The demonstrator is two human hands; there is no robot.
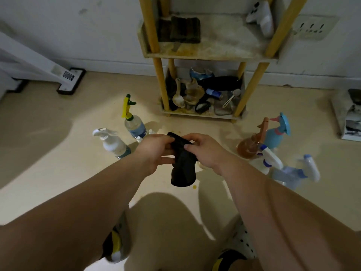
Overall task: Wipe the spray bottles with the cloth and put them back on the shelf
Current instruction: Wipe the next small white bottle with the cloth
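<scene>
Two hands are clenched on one black cloth [182, 173], which is held above the floor [58, 137] in front of the shelf [195, 55]. Its upper part is gripped by the left hand [154, 153] and pinched between thumb and fingers by the right hand [207, 151]; its lower end hangs free. Six spray bottles are stood on the floor. A white-topped bottle [113, 143] and a yellow-topped bottle [134, 126] are seen left of the hands. A brown bottle [250, 145], a blue bottle [277, 133], a white bottle [270, 155] and a pale blue bottle [289, 175] are grouped close together on the right.
</scene>
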